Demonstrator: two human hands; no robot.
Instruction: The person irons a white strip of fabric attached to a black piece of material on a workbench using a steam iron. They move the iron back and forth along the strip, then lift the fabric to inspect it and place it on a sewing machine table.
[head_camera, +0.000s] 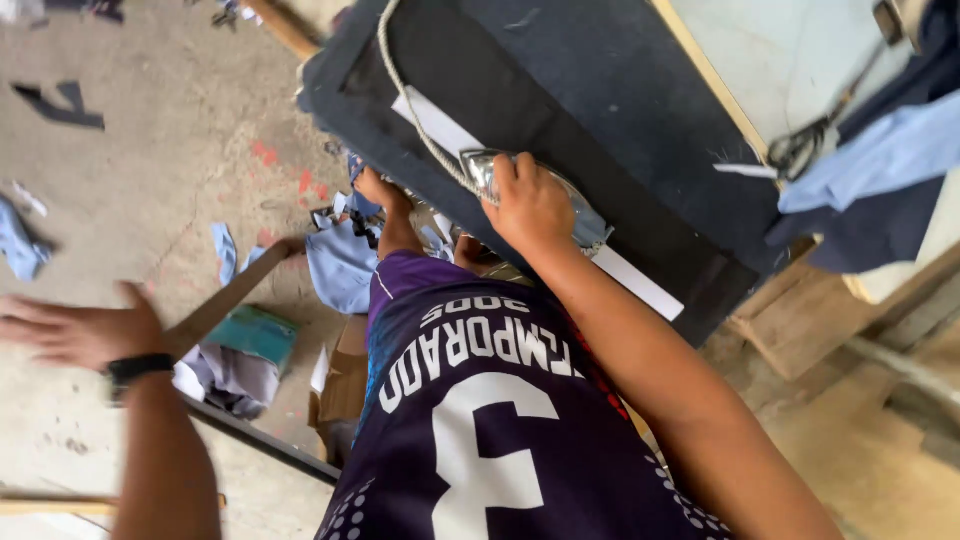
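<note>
My right hand (530, 205) is closed over a metal clothes iron (480, 165) that rests on a long white strip (640, 285). The strip lies across a dark padded board (600, 100). A braided cord (400, 90) runs from the iron up over the board. Out to the side, my left hand (70, 330) hangs over the concrete floor, blurred, fingers spread and holding nothing; a black band sits on its wrist. My purple jersey (480, 420) fills the lower middle.
Scissors (800, 150) and blue and dark cloth (880, 160) lie on a pale table to the right of the board. On the floor are fabric scraps (340, 265), a teal box (255, 335), a cardboard box (345, 385) and a wooden bar (230, 295).
</note>
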